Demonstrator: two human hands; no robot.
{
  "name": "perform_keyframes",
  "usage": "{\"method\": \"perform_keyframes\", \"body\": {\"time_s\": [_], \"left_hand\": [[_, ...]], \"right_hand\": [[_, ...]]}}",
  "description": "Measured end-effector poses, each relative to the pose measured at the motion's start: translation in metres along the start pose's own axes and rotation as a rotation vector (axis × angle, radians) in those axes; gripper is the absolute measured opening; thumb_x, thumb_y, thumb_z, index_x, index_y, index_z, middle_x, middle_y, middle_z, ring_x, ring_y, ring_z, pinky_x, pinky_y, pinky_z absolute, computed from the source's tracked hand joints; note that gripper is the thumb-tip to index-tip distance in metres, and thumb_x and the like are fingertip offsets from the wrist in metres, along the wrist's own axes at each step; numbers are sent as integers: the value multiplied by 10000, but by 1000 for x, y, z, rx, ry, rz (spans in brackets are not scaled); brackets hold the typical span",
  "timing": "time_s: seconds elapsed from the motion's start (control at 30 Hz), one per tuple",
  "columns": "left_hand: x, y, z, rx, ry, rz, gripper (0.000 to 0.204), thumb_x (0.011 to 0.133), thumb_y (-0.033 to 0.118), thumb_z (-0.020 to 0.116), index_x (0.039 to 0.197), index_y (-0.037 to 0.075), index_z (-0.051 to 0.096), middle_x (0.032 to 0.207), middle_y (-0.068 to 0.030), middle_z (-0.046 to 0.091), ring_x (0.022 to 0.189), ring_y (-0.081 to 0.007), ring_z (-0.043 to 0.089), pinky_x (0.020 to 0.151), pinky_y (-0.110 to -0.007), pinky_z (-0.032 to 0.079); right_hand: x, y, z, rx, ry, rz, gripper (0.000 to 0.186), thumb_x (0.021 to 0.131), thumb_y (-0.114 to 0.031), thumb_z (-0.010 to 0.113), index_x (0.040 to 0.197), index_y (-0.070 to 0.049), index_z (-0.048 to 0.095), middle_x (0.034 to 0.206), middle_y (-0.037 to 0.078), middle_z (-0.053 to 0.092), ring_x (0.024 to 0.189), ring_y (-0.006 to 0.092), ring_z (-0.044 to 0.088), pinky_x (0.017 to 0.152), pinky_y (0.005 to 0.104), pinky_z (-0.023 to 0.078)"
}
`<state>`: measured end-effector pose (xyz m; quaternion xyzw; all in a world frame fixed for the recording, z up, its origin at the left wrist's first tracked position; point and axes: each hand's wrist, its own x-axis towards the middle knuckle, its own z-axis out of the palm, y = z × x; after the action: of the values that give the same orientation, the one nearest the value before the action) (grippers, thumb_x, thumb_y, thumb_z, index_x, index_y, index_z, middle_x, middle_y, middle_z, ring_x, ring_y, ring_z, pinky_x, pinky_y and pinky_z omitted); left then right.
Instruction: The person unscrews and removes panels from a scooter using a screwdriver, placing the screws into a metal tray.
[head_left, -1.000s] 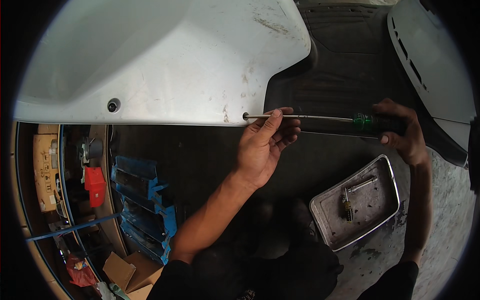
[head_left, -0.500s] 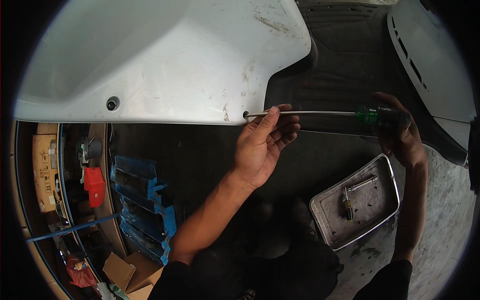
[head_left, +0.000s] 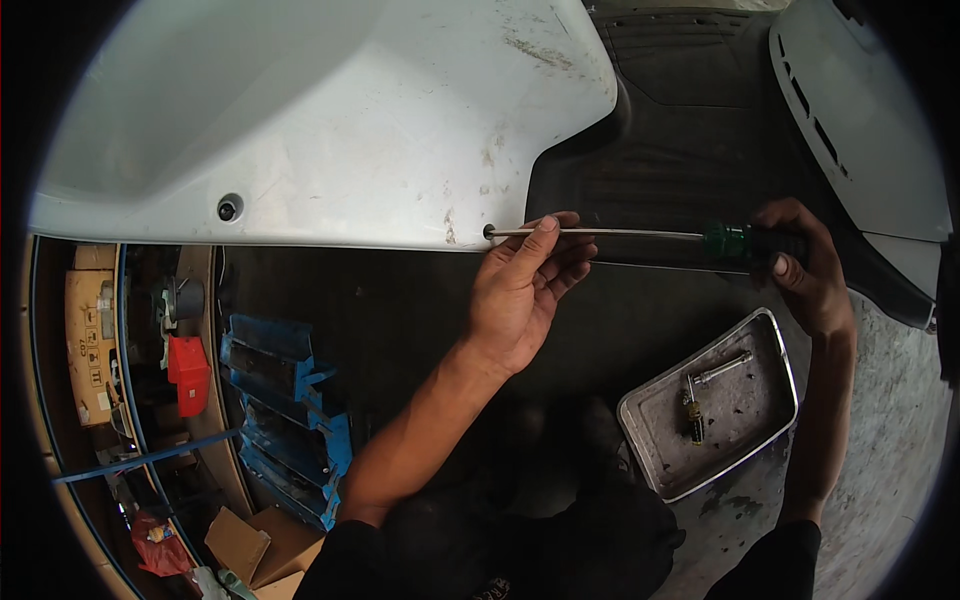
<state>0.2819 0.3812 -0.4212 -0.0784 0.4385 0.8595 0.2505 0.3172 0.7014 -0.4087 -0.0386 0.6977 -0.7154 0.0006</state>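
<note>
A long screwdriver with a dark green handle lies level across the view, its tip at a small dark recess near the lower edge of a white, scuffed body panel. Between thumb and fingers my left hand pinches the thin metal shaft close to the tip, with the other fingers loosely curled. My right hand grips the rear of the handle, thumb below and fingers over the top. Whether the tip sits in a screw is hidden inside the recess.
Below my right hand, a metal tray on the floor holds a ratchet wrench, a yellow-and-black screwdriver and small bits. Blue metal racks and a shelf with boxes and a red bin stand left. A dark footboard adjoins the white panel.
My right hand has changed its hold on the handle, and its thumb now shows below. The handle end has dipped slightly. The left hand has barely shifted.
</note>
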Motion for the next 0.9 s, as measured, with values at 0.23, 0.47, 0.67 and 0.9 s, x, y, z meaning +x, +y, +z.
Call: {"method": "perform_keyframes", "body": {"time_s": [0.23,0.47,0.67,0.9], "left_hand": [[0,-1,1,-10,-23,-6,293,999,272,560,1178,47,613,1104,-82,663,1045,-186,626,909,-324,507],[-1,0,-1,-15,-14,-7,291,996,268,565,1184,50,610,1124,-74,662,1072,-184,623,922,-323,505],[-1,0,-1,-20,-22,-5,292,998,272,561,1182,51,611,1128,-75,663,1071,-183,622,916,-325,508],[-1,1,0,-25,-26,-12,297,1000,272,556,1192,50,603,1143,-80,658,1067,-183,622,911,-325,510]], "right_hand": [[6,-4,32,-233,293,-153,471,892,-399,667,1122,2,577,880,107,621,640,108,576,479,238,417],[-1,-24,5,-43,58,386,476,877,-340,688,1190,-31,505,971,110,614,688,133,597,566,257,494],[4,4,46,9,333,-117,427,972,-432,552,1134,-38,528,811,54,580,562,92,547,498,215,450],[1,-22,27,-148,279,169,535,911,-524,612,1127,-41,537,835,61,581,618,123,574,518,243,480]]}}
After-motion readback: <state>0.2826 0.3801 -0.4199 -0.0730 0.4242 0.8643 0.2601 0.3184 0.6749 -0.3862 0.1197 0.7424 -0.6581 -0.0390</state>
